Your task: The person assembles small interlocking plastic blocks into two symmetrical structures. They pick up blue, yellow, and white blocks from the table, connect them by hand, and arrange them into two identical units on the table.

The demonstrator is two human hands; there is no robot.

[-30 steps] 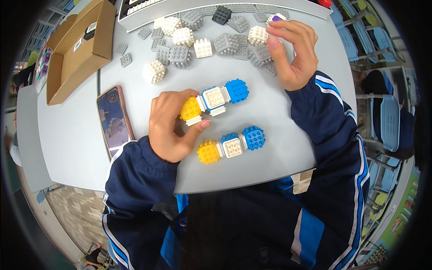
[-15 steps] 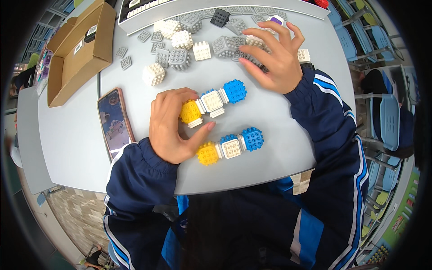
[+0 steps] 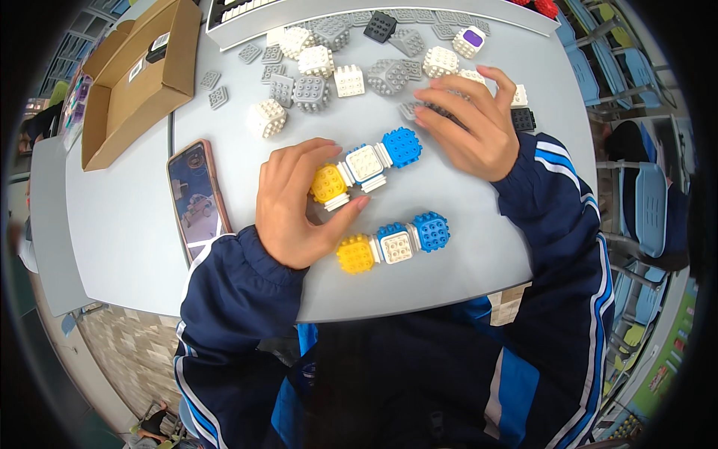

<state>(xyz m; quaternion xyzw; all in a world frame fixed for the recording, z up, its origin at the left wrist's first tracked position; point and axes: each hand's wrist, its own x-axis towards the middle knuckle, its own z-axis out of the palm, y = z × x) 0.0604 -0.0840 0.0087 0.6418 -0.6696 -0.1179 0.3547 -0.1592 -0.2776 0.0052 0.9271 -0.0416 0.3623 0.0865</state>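
My left hand (image 3: 295,202) curves loosely round the yellow end of a row of joined building blocks (image 3: 365,163). This row has a yellow, a white and a blue block, with white plates on its near side. The fingertips lie at the far side of the yellow block and the thumb on the near side; the palm hides part of the view there. Nearer to me lies a similar yellow, white and blue row (image 3: 396,245), untouched. Above several grey and white pieces, my right hand (image 3: 479,131) is open, its fingers spread and partly covering them.
Loose grey studded blocks (image 3: 310,93), white blocks (image 3: 349,81) and a black block (image 3: 380,27) spread across the far table. A block with a purple face (image 3: 470,42) sits far right. A phone (image 3: 198,196) and a cardboard box (image 3: 142,90) are at left; a white tray (image 3: 299,28) stands behind.
The whole view has shifted slightly. My right hand has drawn a little nearer, uncovering white blocks and the purple-faced one. My left hand stays round the yellow end.
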